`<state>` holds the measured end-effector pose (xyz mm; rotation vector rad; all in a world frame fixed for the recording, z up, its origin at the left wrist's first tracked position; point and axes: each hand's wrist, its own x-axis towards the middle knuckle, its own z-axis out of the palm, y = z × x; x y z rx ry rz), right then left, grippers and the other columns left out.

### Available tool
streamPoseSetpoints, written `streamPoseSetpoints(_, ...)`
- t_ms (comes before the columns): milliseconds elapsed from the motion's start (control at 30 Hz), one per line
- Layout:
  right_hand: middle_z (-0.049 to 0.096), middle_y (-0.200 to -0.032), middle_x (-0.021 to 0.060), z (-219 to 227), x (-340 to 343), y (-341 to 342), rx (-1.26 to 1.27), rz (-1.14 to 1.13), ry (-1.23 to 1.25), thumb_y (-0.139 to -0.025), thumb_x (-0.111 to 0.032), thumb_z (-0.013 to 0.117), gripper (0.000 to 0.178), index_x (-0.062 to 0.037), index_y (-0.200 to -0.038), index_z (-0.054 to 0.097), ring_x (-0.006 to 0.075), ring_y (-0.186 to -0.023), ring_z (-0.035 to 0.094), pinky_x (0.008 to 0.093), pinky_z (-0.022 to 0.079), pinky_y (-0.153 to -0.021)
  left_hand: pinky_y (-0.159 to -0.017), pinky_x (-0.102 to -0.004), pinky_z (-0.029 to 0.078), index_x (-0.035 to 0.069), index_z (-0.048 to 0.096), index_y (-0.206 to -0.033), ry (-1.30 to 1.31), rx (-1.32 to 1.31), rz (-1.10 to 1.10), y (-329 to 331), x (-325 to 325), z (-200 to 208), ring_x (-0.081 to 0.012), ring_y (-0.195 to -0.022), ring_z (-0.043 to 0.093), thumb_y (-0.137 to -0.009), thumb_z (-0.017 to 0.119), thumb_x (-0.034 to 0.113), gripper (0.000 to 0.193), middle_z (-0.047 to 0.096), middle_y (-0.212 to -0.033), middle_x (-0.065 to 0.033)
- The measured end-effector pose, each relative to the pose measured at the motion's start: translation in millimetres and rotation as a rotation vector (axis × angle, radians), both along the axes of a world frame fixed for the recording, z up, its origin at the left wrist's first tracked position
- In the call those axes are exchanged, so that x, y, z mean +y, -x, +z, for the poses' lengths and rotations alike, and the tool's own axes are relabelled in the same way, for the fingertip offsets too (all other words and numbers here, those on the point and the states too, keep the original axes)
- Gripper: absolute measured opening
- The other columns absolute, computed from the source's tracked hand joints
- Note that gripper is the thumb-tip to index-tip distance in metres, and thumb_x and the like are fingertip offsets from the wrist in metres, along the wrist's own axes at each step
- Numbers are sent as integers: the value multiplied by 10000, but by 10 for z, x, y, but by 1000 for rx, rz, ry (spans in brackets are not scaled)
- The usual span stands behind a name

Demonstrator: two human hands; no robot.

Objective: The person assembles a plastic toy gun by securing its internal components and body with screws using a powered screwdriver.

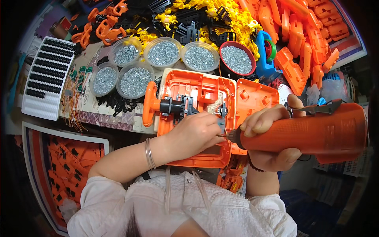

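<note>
With the right hand point(269, 118) wrapped round the orange driver point(308, 134), steady alignment should matter most — the left hand point(193, 132) bunches its fingertips beside the bit end point(235, 139), any hold unclear, over the open orange housing point(197, 161).

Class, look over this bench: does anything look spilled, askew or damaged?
Small black parts lie loose beside the clear tubs, while the silver metal pieces sit inside theirs. That looks untidy, though whether they spilled or were placed there, I cannot tell. The orange shell shows no visible damage.
</note>
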<state>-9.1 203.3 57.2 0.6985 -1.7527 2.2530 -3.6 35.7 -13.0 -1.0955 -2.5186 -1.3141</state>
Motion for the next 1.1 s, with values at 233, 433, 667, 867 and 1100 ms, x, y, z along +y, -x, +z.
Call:
streamPoseSetpoints(233, 555, -791, 83, 37, 31, 4, 16, -20, -31, -830, -646, 540, 897, 5, -1363, 230, 177, -619, 569, 327, 527, -590, -653, -373, 477, 37, 603, -825, -27, 31, 9, -30, 22, -50, -279, -749, 568, -775, 708, 118, 141, 550, -767, -89)
streamPoseSetpoints(433, 553, -795, 81, 41, 9, -45, -11, -42, -7, -834, -650, 531, 907, 10, -1375, 224, 180, -618, 563, 324, 520, -594, -642, -361, 480, 45, 607, -830, 5, 84, 55, -60, 0, -18, -266, -732, 575, -770, 720, 138, 158, 563, -772, -85)
streamPoseSetpoints(667, 551, -822, 91, -229, 88, 200, 109, -117, -62, -852, -623, 527, 879, 9, -1379, 219, 173, -642, 558, 315, 506, -595, -735, -356, 445, 40, 594, -830, 182, 171, -12, -74, -3, -54, -245, -863, 541, -734, 691, 178, 194, 566, -913, -73)
streamPoseSetpoints(867, 548, -832, 92, -308, 100, 239, 95, -153, -145, -862, -589, 542, 826, 5, -1358, 254, 168, -669, 552, 317, 501, -594, -790, -353, 428, 34, 631, -853, 296, 141, -74, -73, -16, -52, -222, -943, 538, -759, 663, 184, 179, 611, -1073, -76)
streamPoseSetpoints(1100, 582, -819, 108, -354, 85, 284, 144, -94, -150, -857, -539, 595, 757, 32, -1276, 330, 167, -671, 567, 299, 498, -601, -781, -353, 424, 35, 630, -853, 291, 125, -70, -56, -17, -35, -222, -919, 542, -747, 694, 192, 200, 623, -1046, -72)
